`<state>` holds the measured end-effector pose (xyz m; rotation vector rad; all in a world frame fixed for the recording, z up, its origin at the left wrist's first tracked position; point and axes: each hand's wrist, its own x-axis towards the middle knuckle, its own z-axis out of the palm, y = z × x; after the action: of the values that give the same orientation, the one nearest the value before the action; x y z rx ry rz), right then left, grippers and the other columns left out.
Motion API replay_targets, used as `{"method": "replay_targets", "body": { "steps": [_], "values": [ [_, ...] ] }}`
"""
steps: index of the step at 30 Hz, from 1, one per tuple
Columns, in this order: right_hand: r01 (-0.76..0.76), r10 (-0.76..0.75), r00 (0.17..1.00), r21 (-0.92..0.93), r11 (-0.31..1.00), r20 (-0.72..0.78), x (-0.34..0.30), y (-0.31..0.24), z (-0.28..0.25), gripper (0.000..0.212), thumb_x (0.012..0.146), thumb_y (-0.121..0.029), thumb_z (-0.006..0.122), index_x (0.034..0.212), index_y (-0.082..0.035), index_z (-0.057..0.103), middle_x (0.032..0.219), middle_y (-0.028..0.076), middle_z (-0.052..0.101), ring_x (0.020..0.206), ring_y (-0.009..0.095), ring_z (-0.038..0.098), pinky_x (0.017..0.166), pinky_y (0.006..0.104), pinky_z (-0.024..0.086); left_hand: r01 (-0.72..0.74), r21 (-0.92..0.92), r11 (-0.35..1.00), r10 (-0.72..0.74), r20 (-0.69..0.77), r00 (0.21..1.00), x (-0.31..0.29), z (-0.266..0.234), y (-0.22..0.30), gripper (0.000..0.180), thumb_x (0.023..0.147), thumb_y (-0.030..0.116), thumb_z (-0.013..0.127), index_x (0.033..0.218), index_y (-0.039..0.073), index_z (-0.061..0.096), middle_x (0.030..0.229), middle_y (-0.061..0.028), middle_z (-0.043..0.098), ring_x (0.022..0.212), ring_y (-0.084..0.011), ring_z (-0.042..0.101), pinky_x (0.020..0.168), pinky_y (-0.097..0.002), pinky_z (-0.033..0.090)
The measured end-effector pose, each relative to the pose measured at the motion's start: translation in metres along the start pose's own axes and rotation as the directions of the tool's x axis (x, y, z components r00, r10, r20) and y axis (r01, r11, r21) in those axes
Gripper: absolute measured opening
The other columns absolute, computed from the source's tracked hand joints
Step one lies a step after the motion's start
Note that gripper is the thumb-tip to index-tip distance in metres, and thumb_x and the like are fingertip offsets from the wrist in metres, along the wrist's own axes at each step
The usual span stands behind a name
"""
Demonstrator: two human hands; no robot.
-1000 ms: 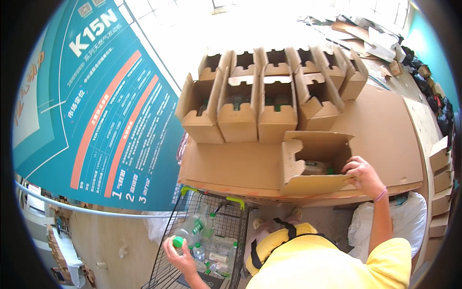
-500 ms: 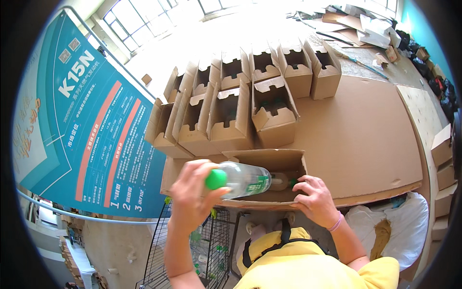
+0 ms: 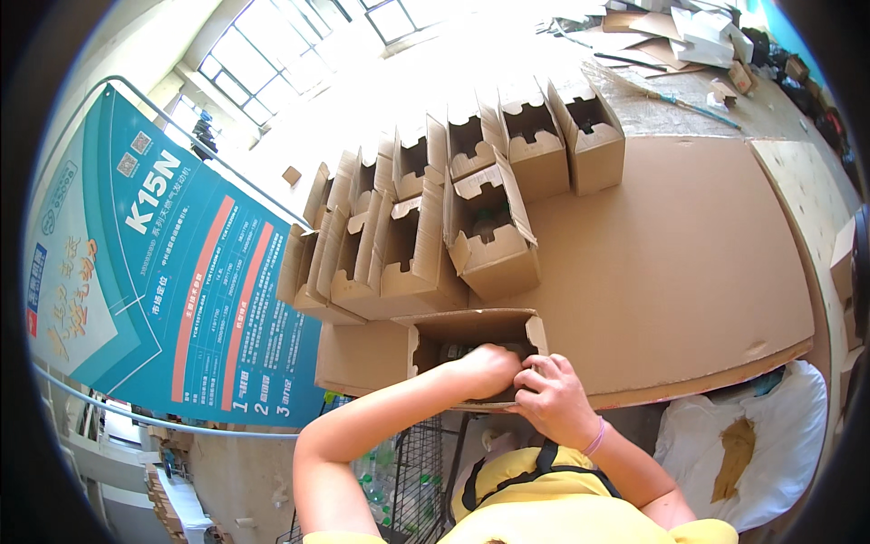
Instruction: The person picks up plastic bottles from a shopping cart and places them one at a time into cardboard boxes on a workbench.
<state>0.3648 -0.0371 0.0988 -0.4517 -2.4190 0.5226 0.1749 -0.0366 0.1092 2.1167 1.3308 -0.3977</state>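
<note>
An open cardboard box (image 3: 471,319) lies at the table's near edge, right in front of me. My left hand (image 3: 494,367) reaches down into it with a bent wrist, its fingers hidden inside. Beside that hand, part of a clear plastic bottle (image 3: 453,352) shows in the shadow of the box. My right hand (image 3: 555,399) grips the box at its near right corner, fingers curled over the rim.
Several tall open boxes (image 3: 494,263) stand in two rows behind, some with bottles inside. A black wire cart (image 3: 412,471) with green-capped bottles is below at left. A teal banner (image 3: 181,290) stands left; a white sack (image 3: 734,444) lies right.
My left hand has moved right and down into the box; the green-capped bottle it held above the box is no longer seen there. My right hand stays at the box's right corner.
</note>
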Motion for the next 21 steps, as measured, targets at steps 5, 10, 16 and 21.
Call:
{"method": "replay_targets", "body": {
  "steps": [5,10,16,21],
  "values": [
    [0.026,-0.026,0.999,0.003,1.000,-0.024,-0.002,-0.003,0.000,0.019,0.071,-0.024,0.073,0.071,-0.009,0.062,0.096,0.003,0.058,0.105,0.026,0.053,0.092,0.0446,0.041,-0.037,-0.114,0.993,0.038,0.008,0.999,0.058,0.065,-0.034,0.021,0.083,0.028,0.061,0.097,0.015,0.071,0.108,-0.0111,0.068,0.099,-0.0276,0.064,0.083,-0.0381,0.050],
    [0.028,-0.027,0.999,0.014,1.000,-0.021,-0.002,-0.008,-0.001,0.019,0.069,-0.023,0.076,0.071,-0.010,0.061,0.097,0.002,0.058,0.106,0.026,0.053,0.091,0.0453,0.041,0.047,-0.047,0.998,-0.045,0.042,0.998,0.052,0.061,-0.031,0.026,0.080,0.032,0.066,0.099,0.015,0.072,0.110,-0.0140,0.069,0.099,-0.0319,0.064,0.086,-0.0381,0.050],
    [-0.109,0.117,0.991,0.112,0.988,-0.066,0.001,-0.009,0.001,0.042,0.073,-0.016,0.077,0.114,-0.013,0.067,0.135,0.013,0.051,0.124,0.032,0.049,0.103,0.0430,0.041,-0.077,-0.192,0.978,0.064,-0.077,0.995,-0.022,-0.017,-0.022,0.034,0.087,0.019,0.061,0.117,0.002,0.061,0.105,-0.0214,0.066,0.098,-0.0412,0.062,0.088,-0.0451,0.048],
    [-0.284,0.380,0.899,0.370,0.884,-0.219,-0.017,-0.014,0.022,0.065,0.080,-0.013,0.074,0.138,-0.005,0.047,0.139,0.021,0.048,0.120,0.037,0.055,0.100,0.0401,0.045,-0.084,-0.372,0.924,-0.197,-0.656,0.729,-0.138,-0.001,-0.026,0.050,0.089,0.027,0.067,0.130,0.002,0.055,0.126,-0.0188,0.061,0.116,-0.0326,0.059,0.098,-0.0403,0.047]
  ]
}}
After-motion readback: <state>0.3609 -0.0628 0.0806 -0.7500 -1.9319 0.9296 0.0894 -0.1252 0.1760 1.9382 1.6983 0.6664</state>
